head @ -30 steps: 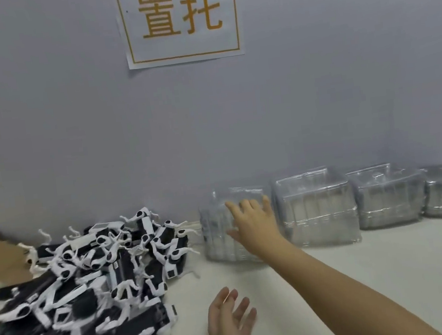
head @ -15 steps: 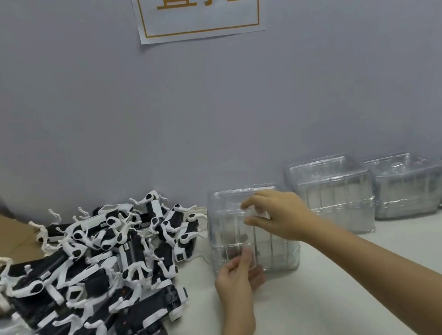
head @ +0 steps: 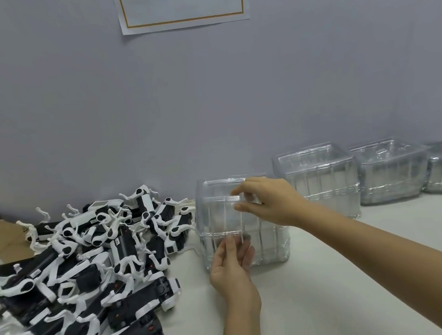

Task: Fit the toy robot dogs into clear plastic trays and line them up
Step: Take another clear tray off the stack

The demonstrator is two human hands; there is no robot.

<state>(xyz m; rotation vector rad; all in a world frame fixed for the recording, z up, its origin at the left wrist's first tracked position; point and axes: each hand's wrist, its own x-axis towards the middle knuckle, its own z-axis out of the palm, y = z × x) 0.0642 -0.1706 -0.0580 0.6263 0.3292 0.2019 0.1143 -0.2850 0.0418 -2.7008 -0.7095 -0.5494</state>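
Clear plastic tray stack (head: 267, 244) held by two hands on a pale table (head: 338, 291).
Near its top the right hand (head: 270, 203) pinches a rim; the left hand (head: 232, 265) lies flat-fingered against the lower front. How many trays are nested is hard to tell. Black-and-white toy robot dogs (head: 93, 264) heap just left of it, running off frame. Further stacks (head: 320, 180) line the wall (head: 69, 102); the last is cut off.

There is one camera, worn on the person's head, close over the table (head: 340, 305). It faces forward and slightly down at the near tray stack (head: 270, 244). The wall (head: 70, 115) stands behind the stack, dogs (head: 87, 265) lie left of it, and a sign (head: 183, 12) above it is cropped by the frame.
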